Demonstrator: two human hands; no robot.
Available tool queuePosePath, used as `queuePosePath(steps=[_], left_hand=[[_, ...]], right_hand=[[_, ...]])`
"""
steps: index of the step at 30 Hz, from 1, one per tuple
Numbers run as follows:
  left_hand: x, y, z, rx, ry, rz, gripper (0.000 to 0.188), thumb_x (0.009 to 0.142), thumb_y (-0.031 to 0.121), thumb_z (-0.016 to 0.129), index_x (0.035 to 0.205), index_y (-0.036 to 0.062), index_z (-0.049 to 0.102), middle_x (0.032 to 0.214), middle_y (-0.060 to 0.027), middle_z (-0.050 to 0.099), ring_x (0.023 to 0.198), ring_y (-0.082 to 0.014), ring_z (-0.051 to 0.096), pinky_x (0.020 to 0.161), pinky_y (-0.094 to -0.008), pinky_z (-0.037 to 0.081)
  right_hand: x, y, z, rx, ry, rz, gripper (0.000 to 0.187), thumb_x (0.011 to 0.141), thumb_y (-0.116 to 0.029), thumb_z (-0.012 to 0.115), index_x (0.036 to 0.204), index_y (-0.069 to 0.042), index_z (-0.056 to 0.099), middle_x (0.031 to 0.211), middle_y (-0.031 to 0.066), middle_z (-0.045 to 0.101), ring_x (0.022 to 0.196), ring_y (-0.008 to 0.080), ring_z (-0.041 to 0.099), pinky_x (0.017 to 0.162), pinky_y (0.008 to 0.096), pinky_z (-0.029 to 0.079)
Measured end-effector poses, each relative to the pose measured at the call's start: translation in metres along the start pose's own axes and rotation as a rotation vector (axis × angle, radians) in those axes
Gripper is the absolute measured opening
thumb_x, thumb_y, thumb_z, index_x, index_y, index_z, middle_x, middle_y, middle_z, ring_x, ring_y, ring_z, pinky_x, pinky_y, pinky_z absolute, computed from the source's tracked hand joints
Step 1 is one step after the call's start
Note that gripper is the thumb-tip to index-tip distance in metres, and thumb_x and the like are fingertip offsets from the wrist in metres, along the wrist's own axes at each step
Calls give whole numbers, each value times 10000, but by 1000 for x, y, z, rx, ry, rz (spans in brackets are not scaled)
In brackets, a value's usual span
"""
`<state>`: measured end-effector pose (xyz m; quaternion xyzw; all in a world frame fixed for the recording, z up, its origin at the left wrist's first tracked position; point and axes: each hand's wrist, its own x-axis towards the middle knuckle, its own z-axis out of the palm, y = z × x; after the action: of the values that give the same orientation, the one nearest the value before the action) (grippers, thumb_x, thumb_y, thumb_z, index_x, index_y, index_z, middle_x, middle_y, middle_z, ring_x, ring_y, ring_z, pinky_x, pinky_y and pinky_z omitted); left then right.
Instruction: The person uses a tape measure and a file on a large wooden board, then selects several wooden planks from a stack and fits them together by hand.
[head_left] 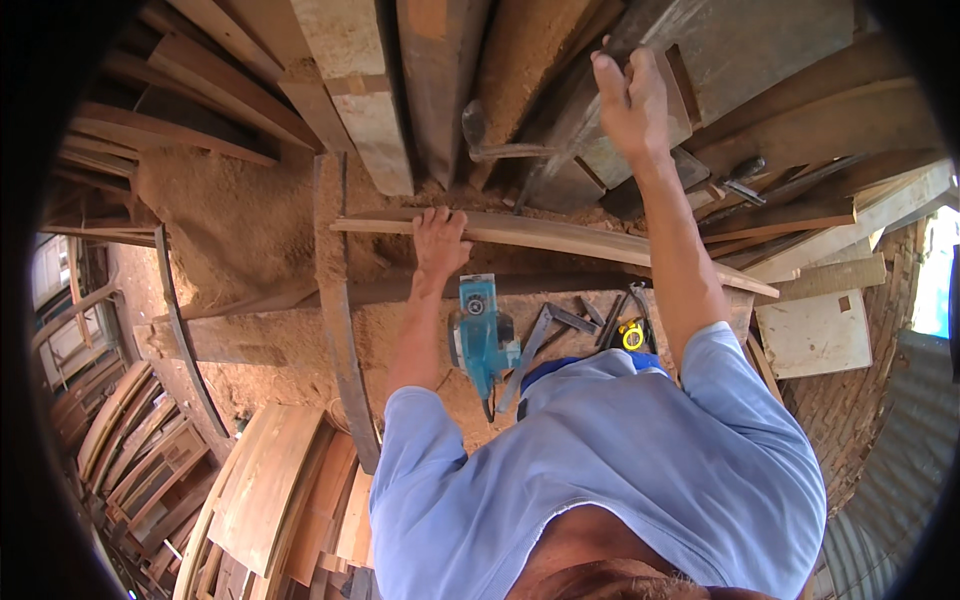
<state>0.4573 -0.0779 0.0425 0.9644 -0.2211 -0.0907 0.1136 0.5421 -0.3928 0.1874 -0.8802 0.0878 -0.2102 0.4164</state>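
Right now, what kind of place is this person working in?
It looks like a woodworking shop. Sawdust covers the bench, wooden boards are stacked around, and a blue electric planer lies by a metal square. The left hand rests on a long plank.

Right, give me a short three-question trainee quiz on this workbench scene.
1. True or false: the left hand rests on the long board lying across the bench.
2. Which power tool lies on the bench between the forearms?
A. a drill
B. a blue planer
C. a circular saw
3. Fill in: the right hand reaches up to the stacked ____ behind the bench.

Key:
1. True. The left hand lies flat on the board.
2. B. The planer sits beside a metal square, a yellow tape measure and pincers.
3. Planks. The fingers grip an edge in the stack.
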Motion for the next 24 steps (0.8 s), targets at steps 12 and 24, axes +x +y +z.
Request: queuePosePath(steps=[12,24], left_hand=[[0,1,-1,38,-75,-43,405,606,263,803,961,154,643,1006,-67,594,1041,-271,527,863,-430,386],[0,1,2,47,-54,-30,412,601,271,802,965,151,651,998,-62,615,1050,-266,543,879,-429,392]], right_hand=[[-131,111,-25,-243,-769,142,338,885,-287,644,1063,-1,612,936,195,656,881,376,620,789,437,476],[-214,155,-29,-451,-1015,260,635,832,-440,675,1295,-24,550,1270,254,585,1199,411,538,1030,447,415]])
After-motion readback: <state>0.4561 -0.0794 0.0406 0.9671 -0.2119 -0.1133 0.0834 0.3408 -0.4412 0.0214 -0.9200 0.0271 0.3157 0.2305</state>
